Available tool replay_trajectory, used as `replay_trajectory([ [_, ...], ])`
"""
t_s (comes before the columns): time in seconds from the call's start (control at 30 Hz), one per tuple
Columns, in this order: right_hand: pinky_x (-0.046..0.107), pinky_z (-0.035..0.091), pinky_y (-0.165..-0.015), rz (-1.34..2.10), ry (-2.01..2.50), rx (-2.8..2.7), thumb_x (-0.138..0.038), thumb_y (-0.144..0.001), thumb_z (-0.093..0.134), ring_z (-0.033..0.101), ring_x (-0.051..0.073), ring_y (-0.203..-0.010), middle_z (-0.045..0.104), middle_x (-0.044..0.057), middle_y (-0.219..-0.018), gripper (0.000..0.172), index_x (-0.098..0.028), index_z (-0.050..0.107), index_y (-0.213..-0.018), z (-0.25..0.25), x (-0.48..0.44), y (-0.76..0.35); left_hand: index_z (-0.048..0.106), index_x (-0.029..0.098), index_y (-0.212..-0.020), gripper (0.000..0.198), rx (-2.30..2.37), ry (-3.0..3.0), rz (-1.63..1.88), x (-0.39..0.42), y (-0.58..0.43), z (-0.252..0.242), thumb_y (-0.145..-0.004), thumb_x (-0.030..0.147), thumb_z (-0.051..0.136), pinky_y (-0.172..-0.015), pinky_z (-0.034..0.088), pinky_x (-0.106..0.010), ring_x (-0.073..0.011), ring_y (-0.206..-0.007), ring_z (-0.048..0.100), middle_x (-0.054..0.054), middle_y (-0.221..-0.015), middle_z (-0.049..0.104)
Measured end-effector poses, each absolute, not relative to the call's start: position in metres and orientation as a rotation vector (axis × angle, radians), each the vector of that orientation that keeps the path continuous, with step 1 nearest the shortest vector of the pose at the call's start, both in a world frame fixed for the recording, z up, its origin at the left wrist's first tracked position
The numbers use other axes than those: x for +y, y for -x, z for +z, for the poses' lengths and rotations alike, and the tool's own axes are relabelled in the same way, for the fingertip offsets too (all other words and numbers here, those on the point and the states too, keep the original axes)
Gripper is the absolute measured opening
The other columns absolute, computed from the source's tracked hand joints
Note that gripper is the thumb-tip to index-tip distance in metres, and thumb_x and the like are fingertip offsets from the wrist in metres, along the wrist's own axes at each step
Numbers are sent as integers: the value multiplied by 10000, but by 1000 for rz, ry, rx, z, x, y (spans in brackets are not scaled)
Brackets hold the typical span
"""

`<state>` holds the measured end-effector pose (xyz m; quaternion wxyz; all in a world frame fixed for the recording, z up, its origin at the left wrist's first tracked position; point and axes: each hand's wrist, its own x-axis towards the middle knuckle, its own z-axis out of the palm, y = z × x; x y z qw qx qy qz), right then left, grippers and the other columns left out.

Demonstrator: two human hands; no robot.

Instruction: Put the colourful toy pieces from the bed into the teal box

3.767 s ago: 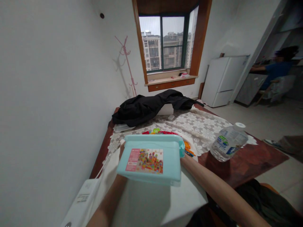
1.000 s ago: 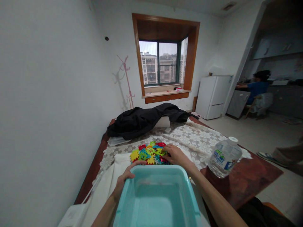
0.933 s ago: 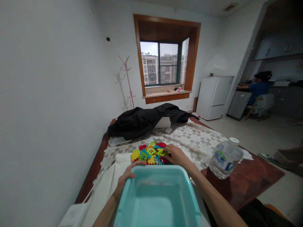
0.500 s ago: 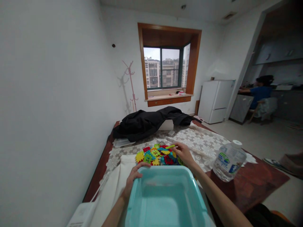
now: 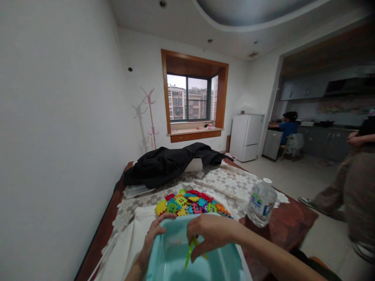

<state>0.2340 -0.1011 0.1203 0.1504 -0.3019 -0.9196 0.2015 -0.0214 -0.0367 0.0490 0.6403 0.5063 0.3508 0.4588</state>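
Note:
A light-blue plastic basin (image 5: pixel 172 249) stands in front of me at the bottom of the view. My left hand (image 5: pixel 154 236) grips its far-left rim, thumb inside and fingers over the edge. Over the basin's interior, my right hand (image 5: pixel 209 233) pinches a thin yellow-green plastic piece (image 5: pixel 189 255) pointing downward. Another yellowish bit shows behind the thumb, and its shape is partly hidden. Beyond the far rim lies a heap of colourful toothed plastic building pieces (image 5: pixel 181 203) in red, yellow, green, blue and orange.
A large clear water bottle (image 5: pixel 261 203) stands right on the brown table (image 5: pixel 281 228). Black cloth (image 5: pixel 164 164) covers a white box at the back of the lace tablecloth (image 5: pixel 222 181). White cloth (image 5: pixel 139 224) lies left. One person stands at right; another sits in the kitchen.
My right hand has come from the heap back over the basin, carrying the yellow-green piece. The view has turned right and up, bringing a standing person into sight. My left hand stays on the rim.

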Motion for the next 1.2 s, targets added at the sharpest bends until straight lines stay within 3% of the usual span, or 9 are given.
replay_trajectory([
  [0.17,236,393,-593,418,955,-2966,-545,-912,749,613,130,-684,744,0,-881,351,-196,726,-933,92,-85,-218,817,210,-955,382,831,-1133,1041,-37,20,54,-613,352,723,-1066,513,-541,-457,-1219,611,-89,-1113,775],
  [0.43,263,375,-523,406,1283,-3111,-632,-884,736,673,175,-686,789,16,-887,438,-212,769,-1001,89,-80,-216,828,212,-923,399,881,-1188,1064,-26,26,44,-578,406,777,-1158,443,-606,-493,-1332,542,-98,-1195,758],
  [0.63,261,510,-817,460,887,-2473,-519,-995,655,716,167,-941,788,37,-1100,331,-244,752,-1153,116,-95,-243,821,214,-935,404,847,-1090,1026,-31,22,51,-567,371,761,-1049,537,-577,-479,-1259,597,-86,-1157,767],
  [0.77,329,523,-877,320,1132,-1798,-467,-1063,518,702,197,-927,775,59,-1005,339,-219,749,-1069,121,-112,-300,811,217,-983,421,844,-1029,1024,-39,18,55,-596,360,729,-927,595,-511,-433,-1165,640,-77,-1164,754],
  [0.87,355,553,-871,313,1348,-1754,-461,-1023,554,686,233,-1006,738,106,-1151,356,-214,698,-1235,97,-132,-338,810,214,-1005,424,826,-1018,1010,-42,17,56,-610,347,734,-847,610,-461,-404,-1111,650,-77,-1156,746],
  [0.93,429,482,-1101,309,1454,-1860,-436,-988,609,595,278,-1294,622,133,-1435,478,-245,605,-1426,74,-146,-352,811,211,-1011,419,829,-1025,1002,-42,18,57,-620,345,742,-840,607,-444,-395,-1109,646,-76,-1159,745],
  [1.0,479,353,-1238,314,1546,-1959,-421,-948,662,431,306,-1488,455,130,-1622,685,-278,452,-1585,54,-155,-357,811,208,-1000,406,839,-1046,1008,-42,18,57,-622,338,741,-865,600,-440,-396,-1133,634,-73,-1175,745],
  [1.07,494,313,-1265,304,1629,-1992,-417,-927,676,377,317,-1527,406,135,-1659,794,-272,362,-1642,39,-155,-355,807,207,-982,394,833,-1045,1017,-42,17,57,-616,332,733,-880,595,-445,-401,-1145,631,-72,-1177,748],
  [1.2,494,365,-1224,283,1730,-1956,-455,-902,692,480,343,-1439,497,169,-1582,835,-222,371,-1636,25,-135,-348,801,209,-988,420,833,-1018,1010,-40,16,55,-598,351,736,-864,597,-472,-412,-1105,652,-79,-1146,757],
])
